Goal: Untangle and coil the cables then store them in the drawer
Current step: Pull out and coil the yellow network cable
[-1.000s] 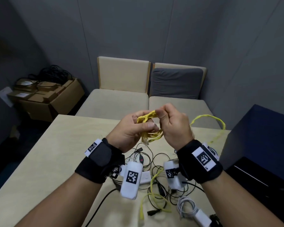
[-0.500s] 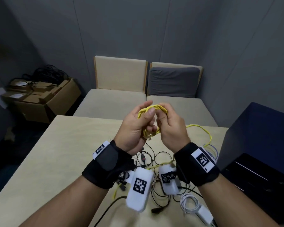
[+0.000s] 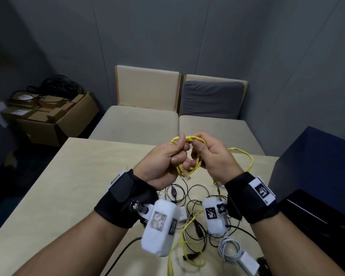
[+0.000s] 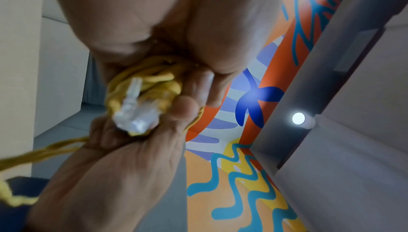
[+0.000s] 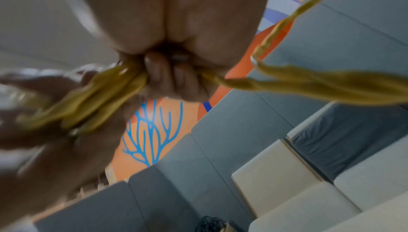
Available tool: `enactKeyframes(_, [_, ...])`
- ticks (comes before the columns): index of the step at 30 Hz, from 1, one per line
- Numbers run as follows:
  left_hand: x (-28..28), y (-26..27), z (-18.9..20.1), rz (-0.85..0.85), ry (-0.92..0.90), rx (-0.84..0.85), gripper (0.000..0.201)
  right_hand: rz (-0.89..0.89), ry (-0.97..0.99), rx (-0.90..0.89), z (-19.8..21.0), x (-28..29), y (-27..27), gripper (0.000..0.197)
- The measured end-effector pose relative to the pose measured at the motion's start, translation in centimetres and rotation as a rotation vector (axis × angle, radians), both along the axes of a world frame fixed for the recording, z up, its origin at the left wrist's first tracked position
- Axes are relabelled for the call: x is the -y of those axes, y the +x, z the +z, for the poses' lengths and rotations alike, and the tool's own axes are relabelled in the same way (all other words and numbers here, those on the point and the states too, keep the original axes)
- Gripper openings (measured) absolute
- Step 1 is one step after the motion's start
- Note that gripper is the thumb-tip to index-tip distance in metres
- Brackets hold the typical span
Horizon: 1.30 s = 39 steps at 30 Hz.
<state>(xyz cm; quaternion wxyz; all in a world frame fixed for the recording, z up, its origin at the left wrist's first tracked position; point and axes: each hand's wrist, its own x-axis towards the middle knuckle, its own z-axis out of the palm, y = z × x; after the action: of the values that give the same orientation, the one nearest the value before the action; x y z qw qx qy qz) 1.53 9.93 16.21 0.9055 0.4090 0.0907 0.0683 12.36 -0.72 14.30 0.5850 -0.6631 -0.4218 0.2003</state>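
Closest to us, under our wrists, black cables (image 3: pixel 195 198) and a white cable (image 3: pixel 230 250) lie tangled on the table (image 3: pixel 68 186). Above them our left hand (image 3: pixel 163 162) and right hand (image 3: pixel 213 156) both curl tightly round one small coil of yellow cable (image 3: pixel 196 138). Its clear plug (image 3: pixel 187 177) hangs just below the grip, and a slack loop trails off to its right. Beyond the grip stand two cushioned seats (image 3: pixel 139 126).

the yellow cable (image 3: pixel 195 138) hides partly inside the left hand (image 3: pixel 161 162) and right hand (image 3: pixel 215 158); the right wrist view blurs it.
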Motion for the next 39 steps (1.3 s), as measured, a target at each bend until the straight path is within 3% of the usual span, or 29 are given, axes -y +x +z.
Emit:
enactKeyframes(2, [0.8, 0.2, -0.2, 0.061, -0.051, 0.046, 0.028, 0.068, 0.063, -0.127, 0.3, 0.0, 0.5, 0.034])
enactKeyframes(5, [0.4, 0.5, -0.4, 0.053, -0.075, 0.078, 0.037, 0.124, 0.098, -0.141, 0.3, 0.0, 1.0, 0.061])
enactKeyframes(10, [-0.9, 0.8, 0.1, -0.044, -0.225, 0.139, 0.053, 0.097, 0.082, -0.19, -0.4, 0.4, 2.3, 0.075])
enactKeyframes(11, [-1.2, 0.9, 0.3, -0.016, -0.286, 0.172, 0.049, 0.055, 0.059, -0.202, -0.9, 0.6, 2.5, 0.07])
enactKeyframes(13, [-1.5, 1.3, 0.6, 0.049, -0.385, 0.244, 0.039, -0.039, -0.013, -0.179, -2.5, 1.0, 2.6, 0.042])
enactKeyframes(15, [-1.6, 1.7, 0.5, 0.096, -0.486, 0.319, 0.034, -0.101, -0.121, 0.018, -4.3, 1.2, 2.1, 0.023])
enactKeyframes(20, [-3.7, 2.2, 1.3, 0.258, -0.562, 0.465, 0.055, -0.059, -0.422, 0.399, -8.9, 3.0, 0.9, 0.012])
enactKeyframes(23, [-5.3, 2.4, 1.4, 0.421, -0.42, 0.473, 0.04, 0.025, -0.484, 0.468, -9.0, 3.8, 0.5, 0.018])
enactKeyframes(28, [-4.7, 3.8, 0.5, 0.732, -0.003, 0.338, 0.019, 0.116, -0.492, 0.595, -5.4, 3.3, 0.0, 0.015])
enactKeyframes(31, [-4.6, 4.2, 0.4, 0.834, 0.25, 0.28, 0.021, 0.144, -0.463, 0.785, -3.6, 3.1, -0.3, 0.027])
enactKeyframes(35, [-3.5, 4.1, 0.0, 0.744, 0.624, 0.141, 0.028, 0.207, -0.464, 0.916, -0.7, 2.9, -0.8, 0.034])
enactKeyframes(39, [-3.1, 3.5, -1.0, 0.439, 0.857, 0.05, 0.016, 0.19, -0.326, 0.898, 2.1, 2.9, 0.3, 0.04])
